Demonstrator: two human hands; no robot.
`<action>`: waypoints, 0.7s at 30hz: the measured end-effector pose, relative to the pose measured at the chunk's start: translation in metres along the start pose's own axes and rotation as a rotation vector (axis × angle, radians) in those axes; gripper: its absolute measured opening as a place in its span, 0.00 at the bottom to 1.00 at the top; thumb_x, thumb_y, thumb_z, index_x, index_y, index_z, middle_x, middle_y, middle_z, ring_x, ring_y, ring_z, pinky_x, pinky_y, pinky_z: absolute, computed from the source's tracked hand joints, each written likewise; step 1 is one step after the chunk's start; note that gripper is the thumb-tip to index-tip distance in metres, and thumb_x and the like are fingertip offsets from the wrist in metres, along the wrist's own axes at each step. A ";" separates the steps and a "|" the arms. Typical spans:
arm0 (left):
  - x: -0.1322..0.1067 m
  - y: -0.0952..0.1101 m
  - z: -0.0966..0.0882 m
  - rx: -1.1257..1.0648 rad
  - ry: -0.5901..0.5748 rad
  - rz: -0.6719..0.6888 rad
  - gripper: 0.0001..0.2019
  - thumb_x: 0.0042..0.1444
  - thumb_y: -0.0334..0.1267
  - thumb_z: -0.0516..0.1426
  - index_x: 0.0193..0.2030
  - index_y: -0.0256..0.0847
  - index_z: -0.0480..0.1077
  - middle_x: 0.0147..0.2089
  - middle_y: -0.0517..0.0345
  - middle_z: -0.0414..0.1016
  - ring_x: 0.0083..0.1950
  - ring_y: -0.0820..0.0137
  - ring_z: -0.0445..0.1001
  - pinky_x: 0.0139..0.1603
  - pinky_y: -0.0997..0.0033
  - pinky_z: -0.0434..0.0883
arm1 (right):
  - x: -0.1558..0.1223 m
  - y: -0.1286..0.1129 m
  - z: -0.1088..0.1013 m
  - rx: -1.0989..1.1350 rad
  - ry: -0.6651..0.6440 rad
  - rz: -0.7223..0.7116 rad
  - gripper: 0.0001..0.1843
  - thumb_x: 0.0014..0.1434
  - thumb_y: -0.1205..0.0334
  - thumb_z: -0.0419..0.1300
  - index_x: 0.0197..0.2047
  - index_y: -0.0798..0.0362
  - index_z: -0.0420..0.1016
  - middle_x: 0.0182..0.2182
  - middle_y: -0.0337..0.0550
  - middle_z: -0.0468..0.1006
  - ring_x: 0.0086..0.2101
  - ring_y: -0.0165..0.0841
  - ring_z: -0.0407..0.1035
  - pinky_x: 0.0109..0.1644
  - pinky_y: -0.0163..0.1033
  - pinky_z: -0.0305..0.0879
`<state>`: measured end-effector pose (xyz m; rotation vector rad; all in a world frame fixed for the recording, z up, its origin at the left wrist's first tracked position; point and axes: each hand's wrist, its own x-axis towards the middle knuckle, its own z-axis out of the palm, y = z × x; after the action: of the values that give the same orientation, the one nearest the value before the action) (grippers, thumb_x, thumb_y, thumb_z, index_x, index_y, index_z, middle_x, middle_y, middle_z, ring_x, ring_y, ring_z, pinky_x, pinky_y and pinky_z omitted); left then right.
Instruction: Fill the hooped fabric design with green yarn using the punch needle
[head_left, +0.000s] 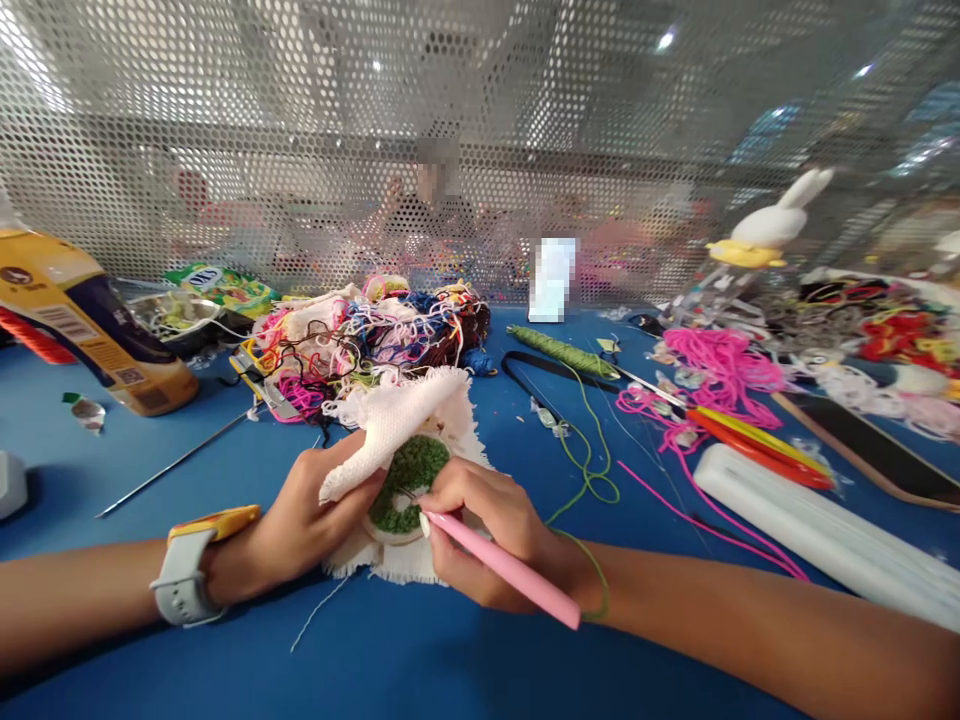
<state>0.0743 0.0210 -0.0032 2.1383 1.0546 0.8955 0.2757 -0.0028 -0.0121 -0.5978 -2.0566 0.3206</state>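
Observation:
My left hand (311,505) is closed on the left side of a small round hoop with white fringed cloth (409,425) stretched in it, one flap folded up over the fingers. Dark green looped yarn (420,465) fills most of the hoop around a small pale patch near the centre. In my right hand (495,530) is a pink-handled punch needle (506,570), its tip at the pale patch. Green yarn (600,480) trails over my right wrist from a wound green skein (562,352). My fingers partly hide the hoop's rim.
A tangled pile of coloured yarn (390,330) lies behind the hoop. Left stand a bottle (97,320) and a metal needle (180,465). To the right lie pink yarn (724,370), orange-handled scissors (757,450), a white case (817,530) and a phone (877,450). Perforated metal (300,120) rises behind.

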 end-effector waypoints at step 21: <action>-0.001 0.001 0.001 0.043 0.032 0.044 0.09 0.60 0.35 0.48 0.29 0.36 0.62 0.24 0.65 0.56 0.25 0.78 0.50 0.23 0.82 0.56 | -0.005 -0.002 0.006 -0.092 0.048 -0.038 0.03 0.58 0.73 0.57 0.36 0.58 0.68 0.29 0.48 0.77 0.30 0.31 0.72 0.35 0.35 0.71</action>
<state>0.0754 0.0191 -0.0032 2.1969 1.0557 0.9378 0.2718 -0.0071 -0.0182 -0.6149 -2.0421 0.1884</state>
